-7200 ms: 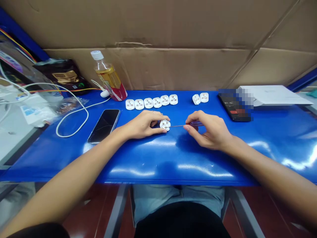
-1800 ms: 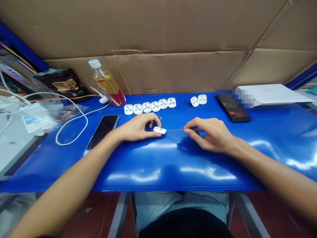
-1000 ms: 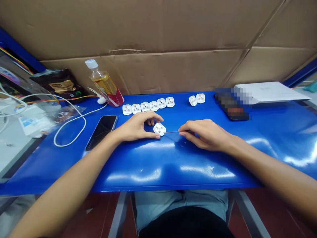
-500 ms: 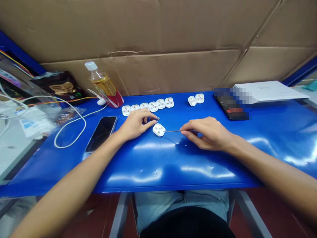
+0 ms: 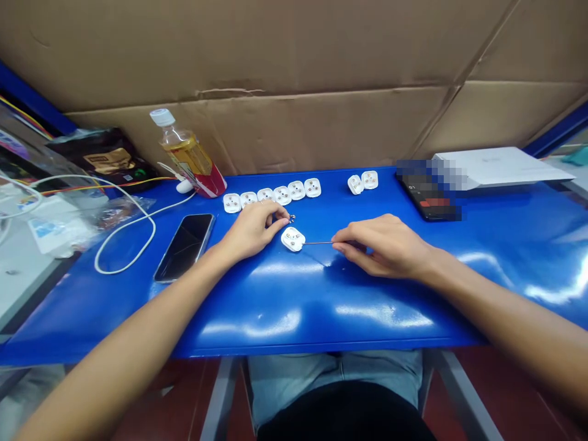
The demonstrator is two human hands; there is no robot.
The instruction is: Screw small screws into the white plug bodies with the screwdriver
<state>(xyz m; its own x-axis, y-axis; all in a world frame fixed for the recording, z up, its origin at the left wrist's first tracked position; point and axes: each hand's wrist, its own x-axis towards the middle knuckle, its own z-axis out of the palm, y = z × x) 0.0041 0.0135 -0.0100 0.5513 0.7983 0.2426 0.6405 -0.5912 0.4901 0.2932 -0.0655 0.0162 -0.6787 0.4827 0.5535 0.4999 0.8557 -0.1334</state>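
Under my gaze lies a white rounded-square plug housing [image 5: 293,239] with small metal terminals inside, tilted on the blue table. My right hand [image 5: 383,248] pinches a thin rod like a screwdriver shaft [image 5: 318,243]; its tip meets the housing's right edge, and any handle is hidden in the palm. At the upper left of this housing, my left hand [image 5: 257,228] has thumb and index finger drawn together beside small dark metal bits [image 5: 292,218], perhaps screws. Whether it grips one of them is too small to see. Behind it runs a row of similar white housings [image 5: 296,190].
Two more white pieces [image 5: 369,180] sit toward the back. On the left are a phone [image 5: 184,248], a white cable [image 5: 120,228], a drink bottle [image 5: 190,156] and a dark bag [image 5: 108,156]. A black device [image 5: 425,199] and white box [image 5: 498,168] stand at right, before a cardboard wall [image 5: 321,131].
The whole view shifts slightly. Both hands, the rod and the housing keep nearly the same places relative to each other.
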